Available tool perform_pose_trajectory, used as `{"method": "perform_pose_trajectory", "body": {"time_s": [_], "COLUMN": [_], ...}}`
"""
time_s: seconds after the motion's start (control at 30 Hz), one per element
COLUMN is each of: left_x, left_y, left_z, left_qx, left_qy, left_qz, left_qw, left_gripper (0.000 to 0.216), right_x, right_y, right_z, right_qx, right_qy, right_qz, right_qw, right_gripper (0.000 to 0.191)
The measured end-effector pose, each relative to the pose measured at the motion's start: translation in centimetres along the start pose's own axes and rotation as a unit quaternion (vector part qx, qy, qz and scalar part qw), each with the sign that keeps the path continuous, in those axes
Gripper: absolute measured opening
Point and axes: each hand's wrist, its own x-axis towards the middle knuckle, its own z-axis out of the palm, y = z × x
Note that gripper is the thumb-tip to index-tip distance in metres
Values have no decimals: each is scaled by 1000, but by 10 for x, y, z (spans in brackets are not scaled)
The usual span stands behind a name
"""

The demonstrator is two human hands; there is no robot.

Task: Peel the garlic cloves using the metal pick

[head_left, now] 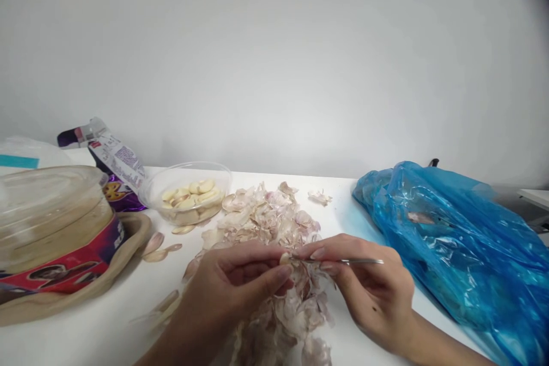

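My left hand (234, 289) is closed, pinching a garlic clove (285, 258) between thumb and fingers. My right hand (364, 286) is closed on a thin metal knife (351, 261), its blade lying flat with the tip against the clove. Both hands hover over a heap of papery garlic skins (270, 223) on the white table (86, 331). A clear plastic bowl (189, 191) of peeled cloves stands behind the heap, to the left.
A large lidded plastic tub (51, 223) with a red label sits at the left on a tan tray. A purple snack bag (111, 166) lies behind it. A crumpled blue plastic bag (454, 246) fills the right side. Loose cloves (156, 246) lie near the tray.
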Motion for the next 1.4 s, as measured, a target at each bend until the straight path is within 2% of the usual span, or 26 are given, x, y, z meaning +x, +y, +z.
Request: {"method": "perform_pose_trajectory", "body": {"time_s": [0.2,0.5,0.67,0.8,0.97,1.17,1.3,1.4], "left_x": [-1,5,3,0,1,6,5,3], "left_y": [1,-4,-4,-1,-2,-12,-12,-9], "left_z": [3,-4,-5,-3,-1,-4,-6,-6], "left_qx": [9,11,-4,0,5,2,36,91], "left_qy": [37,13,-1,-36,-19,-40,-47,-27], "left_qz": [8,12,26,36,61,90,86,108], "left_qw": [999,1000,1000,999,998,995,995,990], "left_gripper": [19,17,31,23,23,25,23,23], "right_x": [-1,0,-1,-1,-1,-1,0,1], "right_y": [1,-4,-3,-2,-1,0,-2,-6], "right_z": [1,2,1,0,0,0,0,2], "right_qx": [-5,-3,2,-6,-12,-11,-2,5], "right_qy": [-2,-20,-8,-1,1,-2,-10,-20], "right_qz": [5,-16,-21,-18,-20,-26,-19,-26], "right_qw": [1000,1000,1000,1000,1000,1000,1000,999], "right_gripper": [28,31,32,33,31,30,32,32]}}
